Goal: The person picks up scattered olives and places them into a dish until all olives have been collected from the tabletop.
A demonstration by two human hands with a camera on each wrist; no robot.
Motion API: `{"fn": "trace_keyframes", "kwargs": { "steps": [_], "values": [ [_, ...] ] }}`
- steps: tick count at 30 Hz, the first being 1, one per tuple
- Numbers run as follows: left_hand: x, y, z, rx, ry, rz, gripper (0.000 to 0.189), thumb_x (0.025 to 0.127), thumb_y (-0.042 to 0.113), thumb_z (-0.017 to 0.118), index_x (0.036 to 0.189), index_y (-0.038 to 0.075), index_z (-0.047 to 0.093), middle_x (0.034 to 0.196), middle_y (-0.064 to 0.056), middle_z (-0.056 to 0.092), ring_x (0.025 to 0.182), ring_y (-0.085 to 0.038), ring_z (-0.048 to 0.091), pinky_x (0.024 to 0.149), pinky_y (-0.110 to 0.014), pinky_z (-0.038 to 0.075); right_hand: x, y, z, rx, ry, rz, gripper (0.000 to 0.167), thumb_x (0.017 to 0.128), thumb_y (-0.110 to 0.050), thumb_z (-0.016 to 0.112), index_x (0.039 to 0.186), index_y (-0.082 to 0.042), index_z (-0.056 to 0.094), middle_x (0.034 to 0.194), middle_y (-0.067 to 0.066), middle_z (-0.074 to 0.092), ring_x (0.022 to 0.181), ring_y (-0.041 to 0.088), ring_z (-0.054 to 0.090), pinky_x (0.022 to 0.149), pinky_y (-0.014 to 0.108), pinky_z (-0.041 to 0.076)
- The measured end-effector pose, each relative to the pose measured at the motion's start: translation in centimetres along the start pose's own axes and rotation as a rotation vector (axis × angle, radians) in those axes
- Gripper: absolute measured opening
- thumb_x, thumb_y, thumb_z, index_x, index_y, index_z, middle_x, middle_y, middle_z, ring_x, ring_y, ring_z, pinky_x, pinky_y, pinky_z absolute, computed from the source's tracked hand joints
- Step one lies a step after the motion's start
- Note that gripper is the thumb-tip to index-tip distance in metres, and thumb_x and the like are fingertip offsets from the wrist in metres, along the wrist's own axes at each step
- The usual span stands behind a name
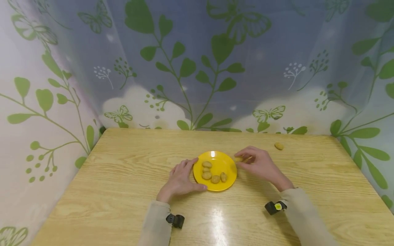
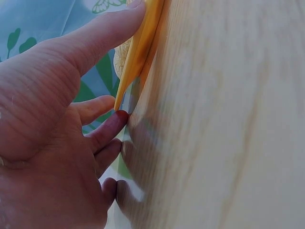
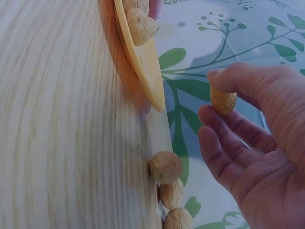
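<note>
On the wooden table lies a round yellow plate [image 1: 229, 169] with several tan, wrinkled peanuts in the shell [image 1: 206, 175], mostly along its left and near side. My left hand [image 1: 181, 181] holds the plate's left rim; in the left wrist view its thumb [image 2: 109, 33] lies over the rim and the other fingers are at the edge and the table. Just off the right rim, my right hand [image 1: 257, 164] pinches one peanut [image 3: 223, 101] between thumb and fingers, above the table.
One loose peanut [image 1: 279, 146] lies near the table's far right. Low in the right wrist view, three peanuts [image 3: 166, 167] rest on the tabletop [image 1: 129, 157]. A patterned curtain [image 1: 197, 85] hangs behind the table. Each wrist wears a small black camera [image 1: 175, 221].
</note>
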State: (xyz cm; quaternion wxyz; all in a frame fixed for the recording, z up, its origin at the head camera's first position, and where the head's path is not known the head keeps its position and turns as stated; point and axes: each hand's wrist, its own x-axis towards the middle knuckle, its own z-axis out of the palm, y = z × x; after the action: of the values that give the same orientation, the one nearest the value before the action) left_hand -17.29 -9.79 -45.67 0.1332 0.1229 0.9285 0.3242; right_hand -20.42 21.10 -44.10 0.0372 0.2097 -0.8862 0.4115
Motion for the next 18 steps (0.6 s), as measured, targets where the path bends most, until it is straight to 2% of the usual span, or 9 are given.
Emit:
{"fn": "trace_keyframes", "kwargs": {
  "steps": [8, 18],
  "values": [
    [0.1, -0.1, 0.0, 0.002, 0.003, 0.001, 0.103, 0.078, 0.050, 0.085, 0.161, 0.021, 0.031, 0.162, -0.017, 0.034, 0.150, -0.043, 0.030, 0.126, -0.063, 0.015, 0.8, -0.2, 1.0, 0.035, -0.020, -0.013, 0.023, 0.088, -0.010, 0.080, 0.110, -0.012, 0.077, 0.107, 0.006, 0.074, 0.092, 0.019, 0.071, 0.077, 0.025, 0.061],
    [0.2, -0.2, 0.2, 0.005, 0.002, -0.004, 0.104, 0.078, 0.052, 0.084, 0.161, 0.021, 0.031, 0.163, -0.017, 0.033, 0.149, -0.043, 0.031, 0.126, -0.063, 0.016, 2.1, -0.7, 2.2, 0.060, -0.040, 0.012, 0.024, 0.088, -0.014, 0.080, 0.111, -0.012, 0.077, 0.108, 0.003, 0.074, 0.093, 0.018, 0.070, 0.078, 0.024, 0.061]
  ]
}}
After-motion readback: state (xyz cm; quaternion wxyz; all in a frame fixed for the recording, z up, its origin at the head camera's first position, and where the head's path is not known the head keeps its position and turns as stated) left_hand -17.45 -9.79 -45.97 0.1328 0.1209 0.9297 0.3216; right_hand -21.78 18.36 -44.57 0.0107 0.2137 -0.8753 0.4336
